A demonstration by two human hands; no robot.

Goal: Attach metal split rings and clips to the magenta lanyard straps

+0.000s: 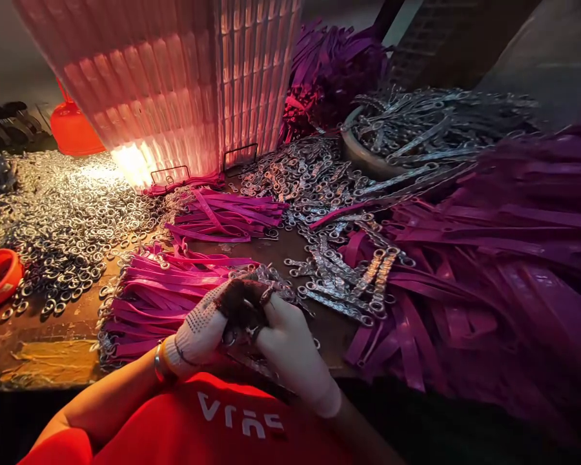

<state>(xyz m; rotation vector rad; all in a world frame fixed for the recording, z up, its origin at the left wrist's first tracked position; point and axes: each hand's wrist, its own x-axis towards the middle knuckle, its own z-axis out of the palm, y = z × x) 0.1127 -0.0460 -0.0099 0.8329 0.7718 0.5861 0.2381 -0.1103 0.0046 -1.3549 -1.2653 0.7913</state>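
Observation:
My left hand and my right hand meet close to my body at the table's front edge. Both wear pale gloves with dark-stained fingertips, and both have their fingers curled inward. A bit of metal glints between the fingertips, but most of what they hold is hidden. Beside my left hand lies a bundle of magenta straps with metal rings at their left ends. Flat silver metal links with ringed ends lie beyond my right hand.
Loose metal rings cover the left side, with an orange bowl and an orange lamp shade. A ribbed translucent panel stands behind another strap bundle. Right are a heaped basin and a large purple strap pile.

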